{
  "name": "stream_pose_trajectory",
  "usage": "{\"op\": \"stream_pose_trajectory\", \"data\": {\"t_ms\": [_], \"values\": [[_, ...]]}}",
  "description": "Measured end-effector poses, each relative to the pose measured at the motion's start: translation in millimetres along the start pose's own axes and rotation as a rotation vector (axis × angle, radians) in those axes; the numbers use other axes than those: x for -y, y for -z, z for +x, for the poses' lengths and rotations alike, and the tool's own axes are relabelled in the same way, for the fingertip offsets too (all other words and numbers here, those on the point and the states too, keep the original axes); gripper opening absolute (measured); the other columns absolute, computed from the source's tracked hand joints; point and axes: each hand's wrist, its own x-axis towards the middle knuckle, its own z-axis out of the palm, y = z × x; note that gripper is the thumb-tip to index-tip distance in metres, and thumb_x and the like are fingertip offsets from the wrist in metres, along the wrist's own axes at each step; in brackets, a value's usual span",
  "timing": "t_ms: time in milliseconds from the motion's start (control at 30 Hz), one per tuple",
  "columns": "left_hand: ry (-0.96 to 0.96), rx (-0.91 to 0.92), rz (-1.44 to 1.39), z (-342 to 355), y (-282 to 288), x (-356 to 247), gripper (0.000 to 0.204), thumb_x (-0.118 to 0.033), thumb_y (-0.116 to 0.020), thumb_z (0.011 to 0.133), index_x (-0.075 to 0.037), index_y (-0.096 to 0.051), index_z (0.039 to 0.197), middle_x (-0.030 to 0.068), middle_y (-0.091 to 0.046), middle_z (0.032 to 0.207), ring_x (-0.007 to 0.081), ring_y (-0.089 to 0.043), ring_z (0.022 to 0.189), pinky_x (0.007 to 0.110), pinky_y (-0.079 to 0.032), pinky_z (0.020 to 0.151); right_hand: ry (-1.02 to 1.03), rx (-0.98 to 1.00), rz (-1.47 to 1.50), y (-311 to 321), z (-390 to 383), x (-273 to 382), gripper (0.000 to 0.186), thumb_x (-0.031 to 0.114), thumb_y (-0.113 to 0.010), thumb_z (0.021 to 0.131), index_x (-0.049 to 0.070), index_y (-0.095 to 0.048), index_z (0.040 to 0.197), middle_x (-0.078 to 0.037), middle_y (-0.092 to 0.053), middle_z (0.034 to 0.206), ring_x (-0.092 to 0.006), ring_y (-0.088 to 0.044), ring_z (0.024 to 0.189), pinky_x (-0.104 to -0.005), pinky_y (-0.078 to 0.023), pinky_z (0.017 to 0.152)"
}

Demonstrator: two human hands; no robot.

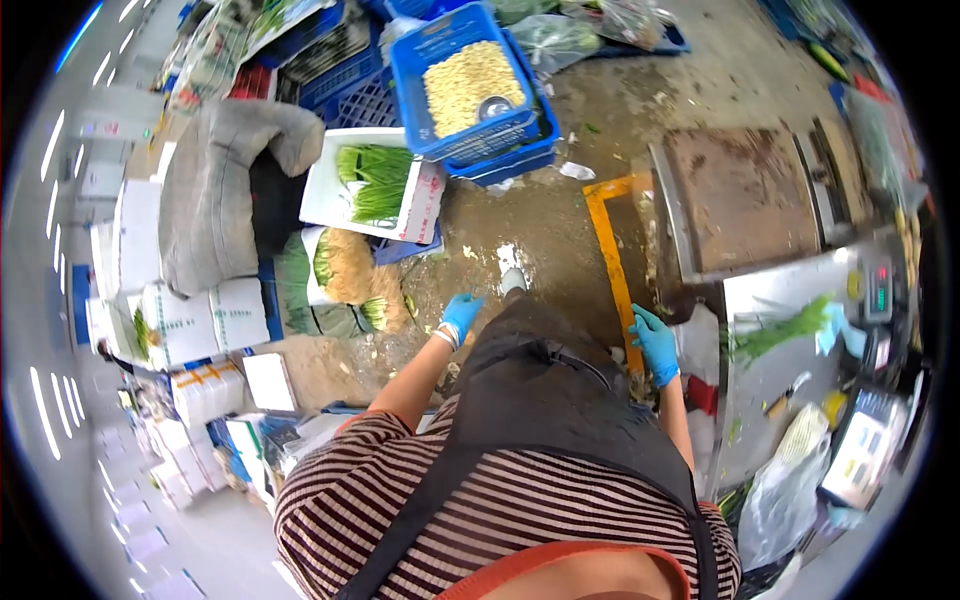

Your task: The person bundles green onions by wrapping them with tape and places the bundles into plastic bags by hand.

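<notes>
the blue-gloved left hand [461,318] hangs above the wet floor [540,222], fingers loosely parted — the rooted greens [388,292] lie to its left, near a white foam box [320,190] of green stalks [380,185]. the right hand [655,347], also gloved, has fingers slightly bent and apart, near the steel counter [752,395] — long greens [790,330] lie there.
</notes>
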Motion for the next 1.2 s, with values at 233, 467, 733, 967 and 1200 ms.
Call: {"op": "stream_pose_trajectory", "data": {"t_ms": [233,467,733,967,1200], "values": [[0.256,-0.275,-0.534,25,142,80,0.040,-0.026,-0.066,0.081,0.002,-0.063,0.109,0.0104,-0.066,0.092,0.0171,-0.059,0.079,0.032,-0.049,0.073,-0.051,0.364,-0.236,-183,100,87,0.036,0.024,-0.056,0.095,0.005,-0.061,0.124,-0.005,-0.066,0.089,-0.0106,-0.059,0.071,-0.0257,-0.050,0.066],[0.177,-0.647,-0.688,32,271,129,0.053,-0.025,-0.065,0.083,0.006,-0.052,0.124,0.0113,-0.065,0.096,0.0169,-0.058,0.080,0.031,-0.048,0.074,0.205,0.674,-0.822,-354,158,192,0.041,0.031,-0.058,0.092,0.007,-0.061,0.124,-0.010,-0.069,0.101,-0.0146,-0.064,0.072,-0.0283,-0.051,0.070],[0.001,-0.854,-0.630,64,402,78,0.043,-0.013,-0.064,0.088,0.004,-0.052,0.125,0.0106,-0.061,0.111,0.0172,-0.057,0.099,0.030,-0.044,0.092,0.107,0.865,-0.772,-474,235,241,0.038,0.028,-0.059,0.091,0.005,-0.063,0.120,-0.010,-0.069,0.105,-0.0138,-0.063,0.074,-0.0280,-0.051,0.073],[-0.272,-1.162,0.194,105,665,-18,0.039,-0.013,-0.063,0.088,-0.001,-0.055,0.124,0.0144,-0.058,0.121,0.0269,-0.055,0.111,0.035,-0.041,0.099,0.357,0.862,-0.805,-643,395,260,0.039,0.033,-0.057,0.091,0.005,-0.065,0.116,-0.015,-0.067,0.111,-0.0263,-0.065,0.098,-0.0327,-0.049,0.087],[-0.222,-1.018,1.194,212,935,5,0.087,-0.025,-0.079,0.072,-0.004,-0.033,0.144,0.0161,-0.038,0.146,0.0351,-0.034,0.134,0.043,-0.030,0.111,0.322,0.883,-1.088,-869,541,211,0.070,0.052,-0.059,0.082,-0.003,-0.056,0.124,-0.025,-0.058,0.122,-0.0371,-0.057,0.111,-0.0394,-0.043,0.097]]}}
